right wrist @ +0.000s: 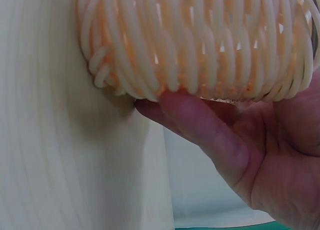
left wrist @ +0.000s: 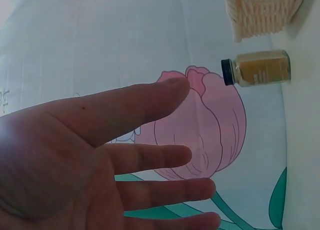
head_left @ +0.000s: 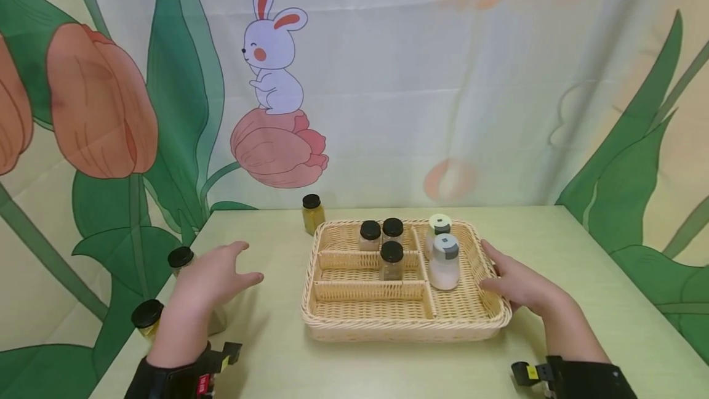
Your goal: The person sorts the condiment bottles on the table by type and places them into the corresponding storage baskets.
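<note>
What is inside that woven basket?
The basket holds three dark-lidded jars in its left compartments and two pale shakers in the long right one. The front compartments look bare. The right hand touches its outer wall.

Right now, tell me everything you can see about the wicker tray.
The wicker tray is pale, woven and rectangular with a raised rim. It sits flat on the light green table. Woven dividers split it into compartments. Three black-lidded jars stand in the back left sections, and two white shakers stand on the right. The right hand touches its right wall.
</note>
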{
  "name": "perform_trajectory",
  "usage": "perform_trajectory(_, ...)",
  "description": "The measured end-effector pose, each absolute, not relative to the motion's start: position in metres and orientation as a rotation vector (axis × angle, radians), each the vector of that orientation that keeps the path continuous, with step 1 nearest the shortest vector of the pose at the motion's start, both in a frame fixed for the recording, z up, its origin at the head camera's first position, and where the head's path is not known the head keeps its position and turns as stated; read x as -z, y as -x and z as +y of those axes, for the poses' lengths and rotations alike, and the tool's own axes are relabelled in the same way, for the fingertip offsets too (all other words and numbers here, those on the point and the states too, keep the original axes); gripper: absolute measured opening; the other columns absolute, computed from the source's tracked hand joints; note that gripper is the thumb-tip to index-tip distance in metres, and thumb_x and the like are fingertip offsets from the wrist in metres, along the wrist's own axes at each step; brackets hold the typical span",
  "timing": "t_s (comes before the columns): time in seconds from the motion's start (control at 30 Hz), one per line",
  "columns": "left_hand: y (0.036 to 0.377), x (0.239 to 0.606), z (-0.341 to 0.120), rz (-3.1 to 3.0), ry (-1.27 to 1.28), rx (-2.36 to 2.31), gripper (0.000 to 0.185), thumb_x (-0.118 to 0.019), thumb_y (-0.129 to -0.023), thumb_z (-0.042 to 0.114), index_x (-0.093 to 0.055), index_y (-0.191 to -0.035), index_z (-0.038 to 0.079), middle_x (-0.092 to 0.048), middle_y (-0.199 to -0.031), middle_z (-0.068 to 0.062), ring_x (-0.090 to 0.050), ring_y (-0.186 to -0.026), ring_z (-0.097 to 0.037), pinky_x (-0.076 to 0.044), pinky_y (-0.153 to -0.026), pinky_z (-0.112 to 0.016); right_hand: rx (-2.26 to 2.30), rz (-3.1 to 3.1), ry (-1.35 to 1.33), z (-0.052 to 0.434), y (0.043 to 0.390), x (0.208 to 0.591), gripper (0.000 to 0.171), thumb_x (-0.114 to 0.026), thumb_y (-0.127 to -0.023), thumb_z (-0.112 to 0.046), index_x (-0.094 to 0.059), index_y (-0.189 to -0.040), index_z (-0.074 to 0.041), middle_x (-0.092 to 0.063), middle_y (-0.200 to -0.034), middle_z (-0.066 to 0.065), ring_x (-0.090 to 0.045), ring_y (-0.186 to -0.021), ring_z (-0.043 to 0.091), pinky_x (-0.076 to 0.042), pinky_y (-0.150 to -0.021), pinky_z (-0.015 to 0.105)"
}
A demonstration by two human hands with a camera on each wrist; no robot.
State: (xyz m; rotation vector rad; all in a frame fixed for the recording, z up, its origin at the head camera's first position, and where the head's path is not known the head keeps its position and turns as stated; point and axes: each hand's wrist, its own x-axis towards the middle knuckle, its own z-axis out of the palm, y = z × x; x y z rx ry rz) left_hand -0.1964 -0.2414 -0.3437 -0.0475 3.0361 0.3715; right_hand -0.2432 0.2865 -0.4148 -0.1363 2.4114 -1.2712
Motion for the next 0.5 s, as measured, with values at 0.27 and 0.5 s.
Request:
perform_trajectory(0.27, 0.196, 0.345, -0.273, 2.942, 0.042, -0.432, 0.073, -0.079, -0.085, 0.039, -0.053, -0.141, -0.001, -0.059, -0.135, -0.026, -0.061, -0.111, -0.041, -0.050, -0.081, -0.063, 1.256, 2.425, 0.144, 0.286, 0.243, 0.415, 0.093, -0.060, -0.099, -0.012, 0.007, -0.164, -0.013, -0.024, -0.152, 0.041, -0.066, -0.074, 0.027, -0.056, -0.056, 0.046)
perform_trajectory(0.5, 0.193, 0.339, -0.288, 2.891, 0.061, -0.450, 0.064, -0.080, -0.084, 0.031, -0.058, -0.133, -0.002, -0.060, -0.130, -0.025, -0.061, -0.106, -0.038, -0.050, -0.077, -0.062, 1.265, 2.407, 0.143, 0.286, 0.243, 0.413, 0.094, -0.060, -0.098, -0.010, 0.007, -0.163, -0.013, -0.023, -0.151, 0.043, -0.067, -0.076, 0.028, -0.057, -0.057, 0.047)
